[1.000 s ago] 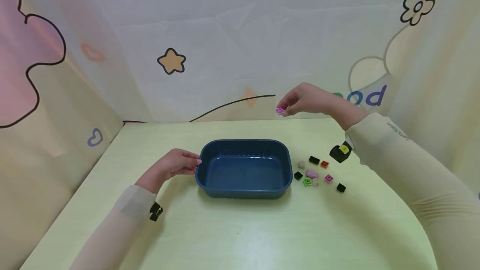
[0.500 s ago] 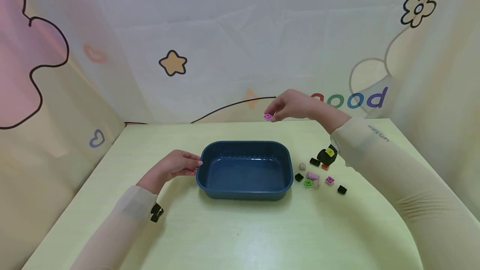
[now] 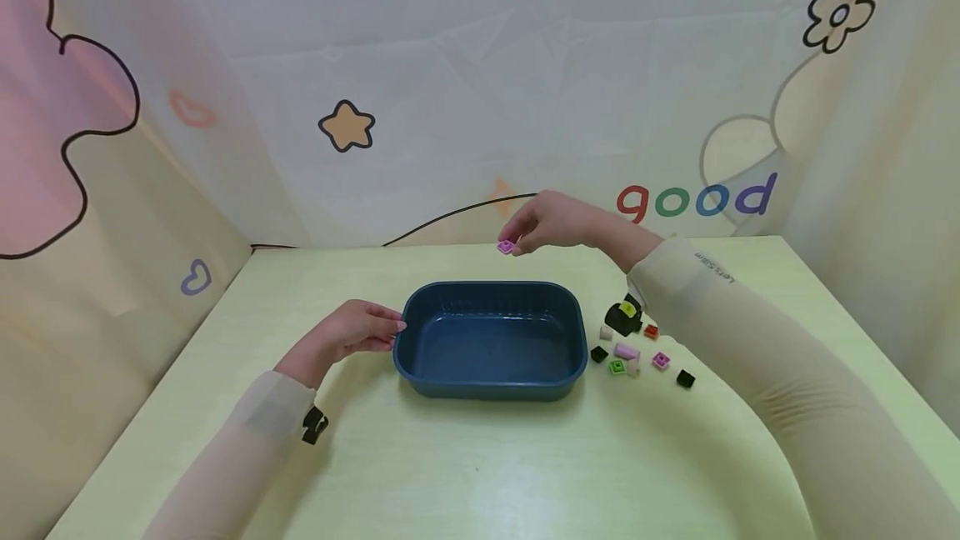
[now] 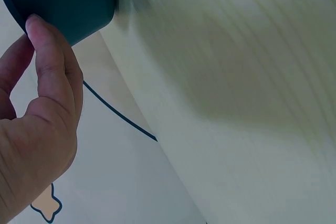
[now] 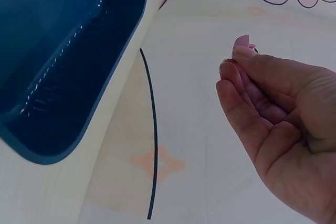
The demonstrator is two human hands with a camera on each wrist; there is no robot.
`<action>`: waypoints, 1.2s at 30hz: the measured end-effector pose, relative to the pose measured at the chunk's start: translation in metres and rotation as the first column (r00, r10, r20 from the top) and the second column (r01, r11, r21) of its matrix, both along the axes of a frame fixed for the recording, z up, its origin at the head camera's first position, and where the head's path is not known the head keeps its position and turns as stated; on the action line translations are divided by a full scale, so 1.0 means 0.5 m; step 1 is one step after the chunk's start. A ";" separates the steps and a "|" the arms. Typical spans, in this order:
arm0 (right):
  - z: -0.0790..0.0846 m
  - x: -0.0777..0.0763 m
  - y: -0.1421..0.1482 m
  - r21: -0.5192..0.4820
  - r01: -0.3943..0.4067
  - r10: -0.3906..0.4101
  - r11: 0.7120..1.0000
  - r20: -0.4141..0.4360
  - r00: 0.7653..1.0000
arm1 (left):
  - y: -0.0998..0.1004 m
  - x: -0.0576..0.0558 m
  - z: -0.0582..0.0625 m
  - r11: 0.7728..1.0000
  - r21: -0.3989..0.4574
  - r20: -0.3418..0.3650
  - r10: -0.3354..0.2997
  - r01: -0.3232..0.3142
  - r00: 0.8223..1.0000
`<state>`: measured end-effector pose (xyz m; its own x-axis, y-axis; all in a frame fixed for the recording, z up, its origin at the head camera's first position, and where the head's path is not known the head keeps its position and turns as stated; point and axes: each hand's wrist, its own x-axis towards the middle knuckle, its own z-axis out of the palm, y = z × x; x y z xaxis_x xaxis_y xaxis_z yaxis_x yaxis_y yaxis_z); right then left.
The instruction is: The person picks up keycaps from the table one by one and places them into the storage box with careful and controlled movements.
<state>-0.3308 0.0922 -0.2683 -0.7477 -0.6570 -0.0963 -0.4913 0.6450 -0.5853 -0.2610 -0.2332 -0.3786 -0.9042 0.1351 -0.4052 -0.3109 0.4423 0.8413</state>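
Note:
A dark blue rectangular basin (image 3: 489,390) stands on the pale table, with a bare inside. My left hand (image 3: 360,328) pinches its left rim between thumb and fingers; in the left wrist view the thumb and fingers of this hand (image 4: 47,93) lie along the basin's wall (image 4: 79,3). Raised above the far side of the basin, my right hand (image 3: 555,222) pinches a small pink toy block (image 3: 506,247) between thumb and fingertips. The right wrist view shows the block (image 5: 241,42) partly covered by the thumb, with the basin (image 5: 58,156) off to the left.
To the right of the basin lie several small blocks: a green one (image 3: 617,367), a lilac one (image 3: 626,352), a pink one (image 3: 661,361), a red one (image 3: 651,331) and black ones, such as one (image 3: 686,378) at the outer side. A patterned curtain (image 3: 420,107) hangs behind the table.
My right hand has moved left and slightly down with the pink block, from the right of the basin to above its far side. The left hand stays at the rim.

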 end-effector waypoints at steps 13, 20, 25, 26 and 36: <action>-0.039 0.000 -0.058 0.026 -0.106 0.106 0.994 -0.020 0.994 | -0.001 -0.006 -0.005 1.000 -0.008 0.012 0.001 -0.001 1.000; -0.064 -0.002 -0.082 0.022 -0.133 0.133 0.991 0.002 0.991 | -0.002 -0.004 -0.001 1.000 0.003 0.014 -0.003 0.003 1.000; -0.094 -0.014 -0.106 0.031 -0.155 0.154 0.987 0.031 0.988 | -0.005 -0.006 -0.005 1.000 0.017 0.019 0.006 -0.006 1.000; -0.100 -0.015 -0.110 0.030 -0.163 0.162 0.986 0.037 0.986 | -0.005 -0.006 -0.007 1.000 0.021 0.019 0.006 -0.007 1.000; -0.134 -0.024 -0.135 0.032 -0.242 0.241 0.970 0.021 0.970 | -0.005 -0.009 -0.008 0.999 0.033 0.032 0.004 -0.006 0.999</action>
